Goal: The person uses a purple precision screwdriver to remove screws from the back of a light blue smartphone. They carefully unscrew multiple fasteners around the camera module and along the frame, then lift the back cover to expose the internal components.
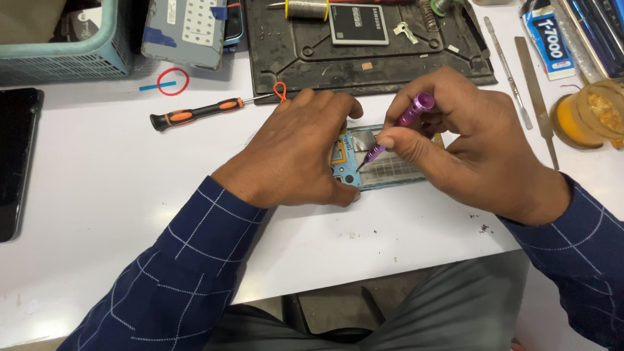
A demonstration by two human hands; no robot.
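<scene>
Your left hand (296,153) presses flat on the opened phone (383,162) to steady it on the desk (130,182), while your right hand (465,140), over the phone, pinches the purple screwdriver (396,127) tip-down into it.

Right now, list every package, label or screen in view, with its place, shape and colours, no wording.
Blue and white glue tube: far right, lying flat, printed label.
Flat grey phone battery: top centre on the black work mat, white rectangular label.
Dark phone screen: left edge, black slab, unlit.
Grey perforated panel: top left, blue tape strips.
</scene>
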